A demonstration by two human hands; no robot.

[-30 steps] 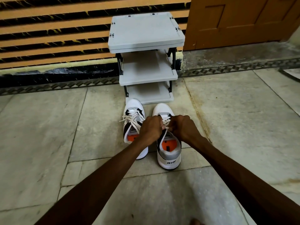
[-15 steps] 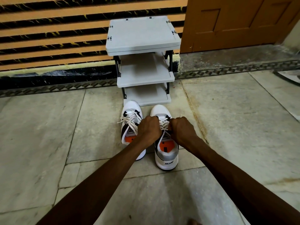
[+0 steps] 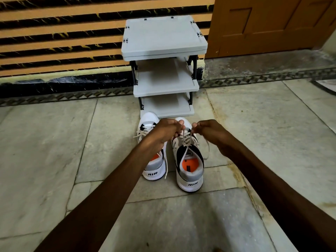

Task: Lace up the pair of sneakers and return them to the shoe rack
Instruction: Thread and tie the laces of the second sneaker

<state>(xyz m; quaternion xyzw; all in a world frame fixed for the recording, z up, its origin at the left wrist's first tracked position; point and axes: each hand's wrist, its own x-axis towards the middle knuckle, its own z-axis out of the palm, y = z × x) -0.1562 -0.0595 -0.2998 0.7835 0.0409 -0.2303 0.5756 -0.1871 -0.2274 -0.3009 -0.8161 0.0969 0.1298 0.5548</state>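
Observation:
Two white, grey and black sneakers with orange insoles stand side by side on the floor, heels toward me. Over the right sneaker (image 3: 189, 168) my left hand (image 3: 166, 132) and my right hand (image 3: 211, 132) each pinch an end of its cream lace (image 3: 185, 140), pulled up and apart above the tongue. My left forearm covers much of the left sneaker (image 3: 153, 168); its loose lace ends trail to the left and down beside its heel. The grey three-shelf shoe rack (image 3: 164, 39) stands just beyond the toes, its shelves bare.
The rack backs onto an orange-and-black striped wall (image 3: 63, 39). A brown wooden door (image 3: 272, 24) is at the upper right, with a raised stone step below it. Pale stone floor tiles (image 3: 45, 151) spread on all sides.
My hands have risen and spread apart, drawing the right sneaker's lace ends upward. The view has come closer to the shoes and shifted left.

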